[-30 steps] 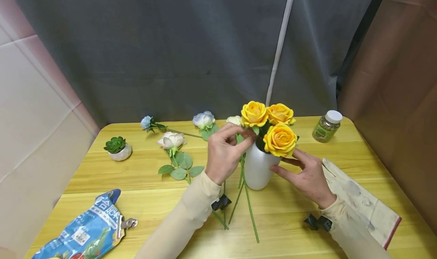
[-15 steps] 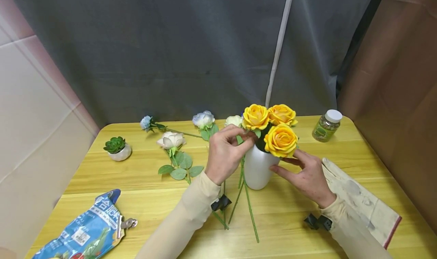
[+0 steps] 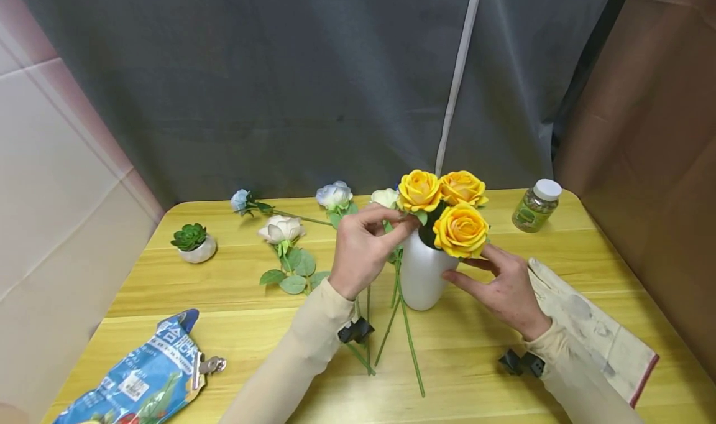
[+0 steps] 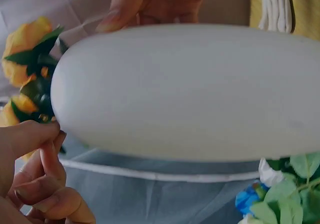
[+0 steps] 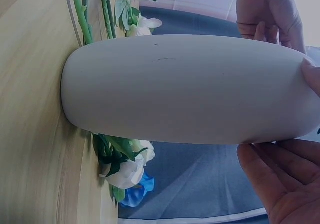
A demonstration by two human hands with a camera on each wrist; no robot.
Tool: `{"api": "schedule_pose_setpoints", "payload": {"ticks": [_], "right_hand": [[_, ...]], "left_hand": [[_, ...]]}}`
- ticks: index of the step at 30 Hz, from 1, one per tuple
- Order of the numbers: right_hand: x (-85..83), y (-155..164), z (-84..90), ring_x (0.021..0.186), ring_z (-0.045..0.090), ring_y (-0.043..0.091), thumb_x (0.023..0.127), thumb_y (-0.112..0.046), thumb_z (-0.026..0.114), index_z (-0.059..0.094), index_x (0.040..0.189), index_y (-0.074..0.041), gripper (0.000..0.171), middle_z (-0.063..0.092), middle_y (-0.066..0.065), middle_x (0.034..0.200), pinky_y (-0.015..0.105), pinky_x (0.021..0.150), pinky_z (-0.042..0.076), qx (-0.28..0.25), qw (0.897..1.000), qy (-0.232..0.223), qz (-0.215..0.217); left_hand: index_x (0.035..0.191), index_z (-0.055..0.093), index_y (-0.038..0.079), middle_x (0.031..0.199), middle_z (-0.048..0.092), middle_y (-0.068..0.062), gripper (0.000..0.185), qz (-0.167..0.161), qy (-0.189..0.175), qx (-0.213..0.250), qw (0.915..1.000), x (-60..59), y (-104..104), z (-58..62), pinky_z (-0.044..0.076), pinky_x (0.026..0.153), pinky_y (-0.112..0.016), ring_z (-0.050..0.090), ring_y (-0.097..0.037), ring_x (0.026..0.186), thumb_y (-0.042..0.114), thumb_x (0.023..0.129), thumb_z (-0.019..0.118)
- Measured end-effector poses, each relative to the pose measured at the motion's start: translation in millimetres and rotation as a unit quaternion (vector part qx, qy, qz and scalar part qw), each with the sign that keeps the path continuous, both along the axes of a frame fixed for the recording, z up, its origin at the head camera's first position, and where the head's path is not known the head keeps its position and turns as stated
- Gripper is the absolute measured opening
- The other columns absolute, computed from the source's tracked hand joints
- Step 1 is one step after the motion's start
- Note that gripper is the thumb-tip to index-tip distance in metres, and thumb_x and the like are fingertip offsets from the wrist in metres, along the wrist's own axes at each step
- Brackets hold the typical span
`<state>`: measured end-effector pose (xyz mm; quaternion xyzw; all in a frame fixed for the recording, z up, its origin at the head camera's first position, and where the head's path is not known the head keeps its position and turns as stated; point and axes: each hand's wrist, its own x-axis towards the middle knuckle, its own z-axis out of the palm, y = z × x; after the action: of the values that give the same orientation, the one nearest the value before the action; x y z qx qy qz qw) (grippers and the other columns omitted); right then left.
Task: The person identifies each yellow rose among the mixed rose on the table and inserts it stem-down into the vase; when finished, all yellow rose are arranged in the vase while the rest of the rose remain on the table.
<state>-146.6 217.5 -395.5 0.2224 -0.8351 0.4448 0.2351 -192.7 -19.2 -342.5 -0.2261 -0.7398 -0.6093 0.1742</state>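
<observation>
A white vase [image 3: 425, 276] stands upright on the table with three yellow roses, the nearest one [image 3: 461, 230] leaning over its front rim. My left hand [image 3: 360, 250] is at the vase's left rim, thumb and forefinger pinching just under the left yellow rose [image 3: 419, 191]; the left wrist view shows these fingertips [image 4: 52, 130] meeting beside dark green leaves. My right hand [image 3: 503, 290] holds the vase near the top, its thumb and fingers on the wall, as the right wrist view shows with the fingers [image 5: 257, 171] against the side. The stems inside the vase are hidden.
Left of the vase lie white and blue flowers, among them a white rose [image 3: 281, 230], with loose green stems [image 3: 411, 343]. A potted succulent [image 3: 192, 244], a clipped blue bag [image 3: 140, 374], a lidded jar [image 3: 535, 207] and a pale glove [image 3: 593, 331] surround them.
The yellow roses have shifted slightly right and down from a second ago. My left wrist has since moved a little left, its fingertips staying at the rim. The right hand keeps its place.
</observation>
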Motion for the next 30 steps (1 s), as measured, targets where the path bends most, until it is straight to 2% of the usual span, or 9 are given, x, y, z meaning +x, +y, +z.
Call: {"api": "schedule_pose_setpoints", "payload": {"ticks": [5,10,14,17,21,27,30], "right_hand": [[0.2,0,0.0,0.112,0.064,-0.005,0.072,0.006,0.089,0.066,0.134,-0.004,0.067,0.071,0.014,0.128,0.02,0.084,0.059,-0.002,1.0,-0.008,0.001],[0.6,-1,0.2,0.113,0.064,-0.005,0.072,0.006,0.089,0.066,0.133,-0.003,0.065,0.072,0.014,0.128,0.021,0.084,0.059,-0.001,1.0,-0.011,0.0],[0.6,-1,0.6,0.114,0.063,-0.006,0.071,0.007,0.09,0.067,0.131,-0.002,0.065,0.072,0.014,0.127,0.018,0.084,0.058,0.001,1.0,-0.005,-0.001],[0.8,0,0.5,0.114,0.062,-0.007,0.071,0.007,0.09,0.067,0.131,-0.002,0.065,0.072,0.014,0.127,0.017,0.084,0.058,0.001,1.0,-0.006,-0.004],[1.2,0,-0.3,0.114,0.062,-0.007,0.072,0.006,0.09,0.067,0.131,-0.002,0.064,0.072,0.014,0.127,0.017,0.084,0.058,0.002,1.0,-0.011,-0.008],[0.4,0,-0.6,0.114,0.063,-0.006,0.071,0.008,0.089,0.067,0.131,-0.001,0.064,0.072,0.015,0.127,0.017,0.084,0.058,-0.002,1.0,-0.005,-0.002],[-0.3,0,-0.3,0.113,0.063,-0.006,0.07,0.008,0.09,0.067,0.13,-0.001,0.064,0.072,0.015,0.126,0.018,0.083,0.058,-0.002,1.0,-0.001,0.0]], "left_hand": [[0.091,0.083,0.007,0.082,0.076,-0.007,0.007,0.008,-0.002,0.007,0.9999,-6.5,-16,3.0,0.031,0.049,-0.022,0.041,-0.012,0.052,0.011,0.086,0.083],[0.092,0.084,0.01,0.082,0.077,-0.006,0.007,0.052,-0.017,-0.01,0.9985,-15.2,-33,0.9,0.031,0.05,-0.024,0.041,-0.014,0.051,0.016,0.087,0.084],[0.092,0.084,0.011,0.083,0.078,-0.006,0.011,0.085,-0.044,-0.039,0.9946,-23.3,-42,-6.5,0.034,0.05,-0.023,0.045,-0.014,0.053,0.02,0.087,0.084],[0.093,0.084,0.011,0.085,0.079,-0.007,0.014,0.105,-0.073,-0.071,0.9892,-32.3,-47,-19.1,0.038,0.051,-0.023,0.051,-0.013,0.056,0.025,0.089,0.083],[0.095,0.084,0.013,0.09,0.079,-0.005,0.017,0.119,-0.133,-0.125,0.976,-45.0,-52,-42.4,0.043,0.056,-0.026,0.06,-0.016,0.063,0.03,0.09,0.081],[0.095,0.083,0.013,0.095,0.08,-0.005,0.014,0.103,-0.215,-0.182,0.954,-58.2,-55,-73.1,0.054,0.072,-0.033,0.072,-0.022,0.085,0.025,0.092,0.078],[0.093,0.083,0.011,0.09,0.08,-0.006,0.013,0.103,-0.242,-0.199,0.944,-61.6,-55,-84.1,0.054,0.073,-0.031,0.072,-0.021,0.085,0.023,0.091,0.079]]}}
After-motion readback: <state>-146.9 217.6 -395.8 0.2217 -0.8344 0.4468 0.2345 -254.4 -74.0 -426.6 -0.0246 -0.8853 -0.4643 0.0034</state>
